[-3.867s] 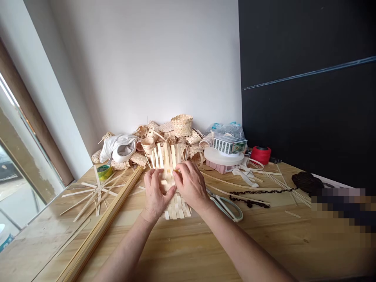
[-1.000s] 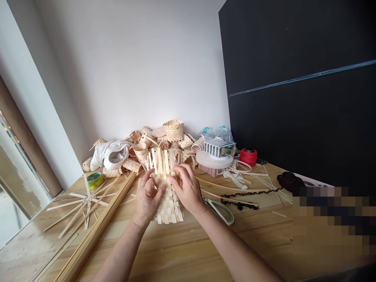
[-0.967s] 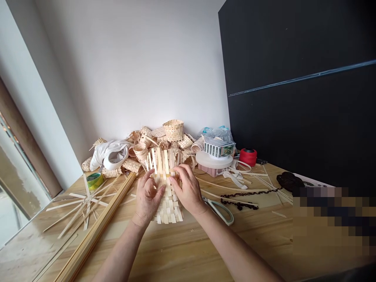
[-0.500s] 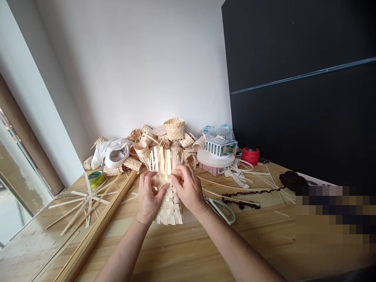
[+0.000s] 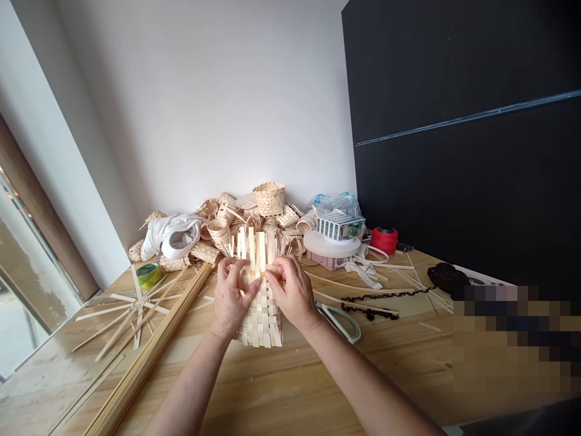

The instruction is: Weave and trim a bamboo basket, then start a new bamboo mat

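A partly woven basket (image 5: 260, 324) of pale flat wood strips is on the table in front of me, woven below, with its upright strips (image 5: 252, 242) standing loose at the top. My left hand (image 5: 230, 297) grips its left side, thumb on the front and curled fingers at the upper weave. On the other side, my right hand (image 5: 293, 290) pinches a thin crosswise strip (image 5: 272, 267) against the uprights. The far side of the basket and some of the fingertips are hidden.
Finished baskets (image 5: 269, 198) are heaped by the wall. Left are a strip bundle (image 5: 149, 345), a star of crossed strips (image 5: 137, 306) and a tape roll (image 5: 149, 276). Right are scissors (image 5: 347, 324), a dark braided cord (image 5: 376, 312), a red thread spool (image 5: 384, 240) and a white disc (image 5: 331, 245).
My left fingers have shifted slightly upward and toward the uprights. The right hand keeps its pinch almost in place, and the view has turned a little to the right.
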